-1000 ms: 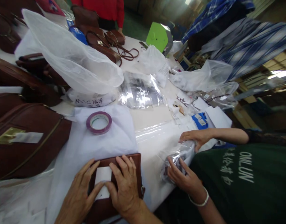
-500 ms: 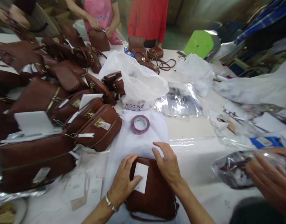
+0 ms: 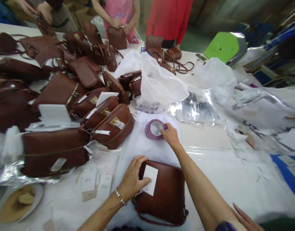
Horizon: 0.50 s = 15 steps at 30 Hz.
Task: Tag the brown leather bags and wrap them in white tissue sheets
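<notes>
A brown leather handbag (image 3: 170,189) lies flat in front of me on white sheeting, its strap toward me. On its upper left part is a white card (image 3: 150,180). My left hand (image 3: 134,175) rests at the bag's left edge, fingers spread along the top corner and thumb on the card. Beyond the bag, a roll of purple tape (image 3: 151,131) lies on the white sheet (image 3: 142,150). My right hand (image 3: 170,134) is closed on the roll's right side, thumb and fingers pinching its rim.
Many brown bags, such as a zipped one (image 3: 56,154), crowd the left side. White tags (image 3: 89,181) lie nearer. Ahead are a white plastic bag (image 3: 161,83) and clear plastic sleeves (image 3: 194,107). Co-workers stand across the table, one in a red top (image 3: 170,19).
My right hand has left the handbag, reached forward and taken hold of the tape roll. My left hand stays on the bag and card. The co-worker's hands and wrapped item at right are gone from there.
</notes>
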Tool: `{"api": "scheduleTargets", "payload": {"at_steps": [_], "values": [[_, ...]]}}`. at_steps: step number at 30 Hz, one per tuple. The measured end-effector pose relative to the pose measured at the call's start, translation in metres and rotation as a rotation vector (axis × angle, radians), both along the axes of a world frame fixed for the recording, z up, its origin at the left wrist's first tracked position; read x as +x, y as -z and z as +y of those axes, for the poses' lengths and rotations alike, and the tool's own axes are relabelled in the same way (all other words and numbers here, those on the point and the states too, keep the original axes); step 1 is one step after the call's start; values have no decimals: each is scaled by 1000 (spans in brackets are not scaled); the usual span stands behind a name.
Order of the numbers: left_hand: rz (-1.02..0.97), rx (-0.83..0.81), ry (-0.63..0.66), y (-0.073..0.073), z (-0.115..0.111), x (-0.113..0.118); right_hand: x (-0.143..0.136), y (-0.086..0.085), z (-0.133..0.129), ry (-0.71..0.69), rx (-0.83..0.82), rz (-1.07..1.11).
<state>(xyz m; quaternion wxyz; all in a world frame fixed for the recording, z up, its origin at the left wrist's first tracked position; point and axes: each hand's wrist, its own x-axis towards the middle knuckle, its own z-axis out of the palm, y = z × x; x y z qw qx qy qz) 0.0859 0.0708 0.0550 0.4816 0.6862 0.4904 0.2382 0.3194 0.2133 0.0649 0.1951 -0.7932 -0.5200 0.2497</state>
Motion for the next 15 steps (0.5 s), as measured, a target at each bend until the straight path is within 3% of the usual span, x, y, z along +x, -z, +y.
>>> {"api": "scheduleTargets", "payload": {"at_steps": [9,15], "values": [[-24,-52,9,6,1,-3,95,-14,-57,362,1,133],[-22,-74,0,8,0,-2,115,-12,-52,469,83,173]]}}
